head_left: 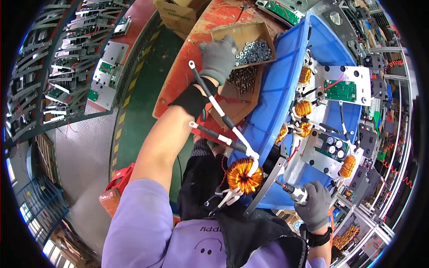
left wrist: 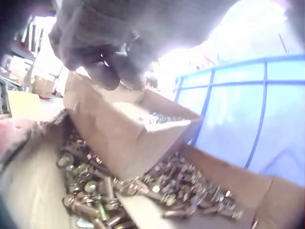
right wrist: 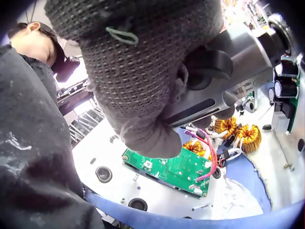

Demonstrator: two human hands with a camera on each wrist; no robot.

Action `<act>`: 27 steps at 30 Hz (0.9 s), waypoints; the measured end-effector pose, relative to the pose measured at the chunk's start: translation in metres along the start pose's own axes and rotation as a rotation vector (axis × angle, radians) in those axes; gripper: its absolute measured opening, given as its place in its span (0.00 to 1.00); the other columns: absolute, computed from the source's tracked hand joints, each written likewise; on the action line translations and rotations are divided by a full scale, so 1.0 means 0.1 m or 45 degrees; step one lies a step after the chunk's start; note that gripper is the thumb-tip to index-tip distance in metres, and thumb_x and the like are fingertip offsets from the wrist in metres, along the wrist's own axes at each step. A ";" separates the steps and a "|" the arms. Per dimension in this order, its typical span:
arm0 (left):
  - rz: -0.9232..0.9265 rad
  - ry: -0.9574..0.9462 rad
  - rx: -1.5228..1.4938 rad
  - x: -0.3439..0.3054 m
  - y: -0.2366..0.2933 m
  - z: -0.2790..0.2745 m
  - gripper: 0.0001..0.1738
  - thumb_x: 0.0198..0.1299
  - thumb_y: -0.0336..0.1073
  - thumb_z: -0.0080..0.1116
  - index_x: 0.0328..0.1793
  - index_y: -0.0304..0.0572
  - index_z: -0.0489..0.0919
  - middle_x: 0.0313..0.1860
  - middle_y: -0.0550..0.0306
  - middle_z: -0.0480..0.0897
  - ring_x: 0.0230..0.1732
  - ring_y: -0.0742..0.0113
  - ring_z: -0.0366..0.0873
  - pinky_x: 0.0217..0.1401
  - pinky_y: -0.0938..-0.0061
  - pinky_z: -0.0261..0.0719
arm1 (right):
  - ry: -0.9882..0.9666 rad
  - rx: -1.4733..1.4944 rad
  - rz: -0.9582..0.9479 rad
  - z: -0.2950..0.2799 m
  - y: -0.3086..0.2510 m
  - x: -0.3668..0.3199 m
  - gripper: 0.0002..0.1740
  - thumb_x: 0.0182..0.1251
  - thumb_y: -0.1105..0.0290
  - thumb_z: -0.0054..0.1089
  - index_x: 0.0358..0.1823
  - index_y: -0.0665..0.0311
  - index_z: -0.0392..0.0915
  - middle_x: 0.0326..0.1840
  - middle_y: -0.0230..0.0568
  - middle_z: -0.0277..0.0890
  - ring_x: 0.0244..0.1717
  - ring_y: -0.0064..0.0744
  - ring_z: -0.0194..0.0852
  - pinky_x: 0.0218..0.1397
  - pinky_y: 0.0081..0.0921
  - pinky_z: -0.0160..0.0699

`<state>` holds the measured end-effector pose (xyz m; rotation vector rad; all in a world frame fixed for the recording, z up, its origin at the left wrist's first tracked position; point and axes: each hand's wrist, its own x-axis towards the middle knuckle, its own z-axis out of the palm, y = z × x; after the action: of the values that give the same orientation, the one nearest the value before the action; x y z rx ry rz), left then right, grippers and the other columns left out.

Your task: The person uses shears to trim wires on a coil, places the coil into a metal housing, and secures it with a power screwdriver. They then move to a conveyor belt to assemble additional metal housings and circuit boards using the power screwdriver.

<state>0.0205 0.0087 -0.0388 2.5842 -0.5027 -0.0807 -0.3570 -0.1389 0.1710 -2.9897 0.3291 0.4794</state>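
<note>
In the head view my gloved left hand [head_left: 218, 54] is over the side of a small cardboard box [head_left: 217, 32] holding metal nuts [head_left: 254, 52]. Its fingers bend downward in the left wrist view, with a small glint between them; I cannot tell whether they pinch a piece. Bolts [left wrist: 95, 191] fill the carton below. My gloved right hand [head_left: 316, 206] grips a silver power driver [head_left: 296, 194], its bit pointing toward a metal bar. A large copper-wound toroid coil [head_left: 243, 176] with white and black cable leads lies in front of my body, by the blue crate.
The blue crate [head_left: 273, 105] holds metal plates with green circuit boards [head_left: 340, 91] and smaller copper coils [head_left: 303, 108]. A metal bar [head_left: 267, 187] crosses its near end. Racks of parts [head_left: 67, 67] stand at left, and a red worktable [head_left: 178, 82] carries the boxes.
</note>
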 end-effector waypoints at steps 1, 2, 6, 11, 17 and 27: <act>-0.068 0.075 -0.153 -0.04 -0.02 -0.05 0.06 0.61 0.39 0.58 0.43 0.53 0.82 0.40 0.62 0.87 0.45 0.54 0.84 0.46 0.56 0.76 | 0.015 0.011 -0.007 0.01 0.00 0.00 0.22 0.37 0.72 0.71 0.38 0.60 0.75 0.35 0.41 0.72 0.36 0.48 0.73 0.40 0.40 0.68; -0.076 0.120 -0.413 -0.12 -0.05 -0.16 0.10 0.63 0.39 0.58 0.47 0.47 0.83 0.38 0.59 0.87 0.41 0.57 0.85 0.43 0.65 0.79 | 0.034 0.005 -0.013 0.02 0.00 0.00 0.21 0.38 0.72 0.71 0.38 0.61 0.75 0.34 0.40 0.72 0.35 0.48 0.73 0.39 0.40 0.68; -0.017 0.160 -0.917 -0.31 -0.48 -0.51 0.15 0.64 0.35 0.59 0.55 0.39 0.83 0.41 0.56 0.87 0.43 0.68 0.83 0.48 0.73 0.79 | 0.000 -0.022 0.014 0.05 0.04 -0.02 0.23 0.39 0.63 0.77 0.38 0.59 0.76 0.36 0.37 0.73 0.38 0.44 0.74 0.42 0.37 0.67; -0.236 0.116 -1.245 -0.81 -0.56 -1.67 0.13 0.63 0.31 0.60 0.52 0.35 0.85 0.47 0.54 0.87 0.47 0.73 0.81 0.52 0.75 0.79 | -0.001 0.003 0.034 0.08 0.03 -0.02 0.22 0.38 0.68 0.74 0.38 0.60 0.76 0.37 0.40 0.74 0.38 0.47 0.75 0.42 0.39 0.70; 0.668 -0.295 -0.680 -1.38 0.43 -1.79 0.13 0.49 0.35 0.66 0.42 0.42 0.88 0.38 0.56 0.85 0.39 0.58 0.83 0.42 0.65 0.79 | -0.004 -0.013 -0.072 0.10 0.04 0.02 0.23 0.40 0.74 0.71 0.42 0.62 0.75 0.39 0.46 0.74 0.37 0.53 0.75 0.40 0.41 0.73; 0.945 -1.292 -0.180 -1.33 1.11 -1.56 0.06 0.46 0.34 0.63 0.24 0.39 0.83 0.19 0.45 0.81 0.23 0.49 0.83 0.26 0.57 0.78 | 0.027 0.023 0.016 0.15 0.04 -0.02 0.23 0.38 0.71 0.73 0.40 0.61 0.76 0.37 0.43 0.75 0.37 0.50 0.75 0.41 0.41 0.72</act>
<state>-0.1176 0.0407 0.1471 1.8883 -1.6758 -1.1240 -0.3641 -0.1407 0.1575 -2.9788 0.3520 0.4438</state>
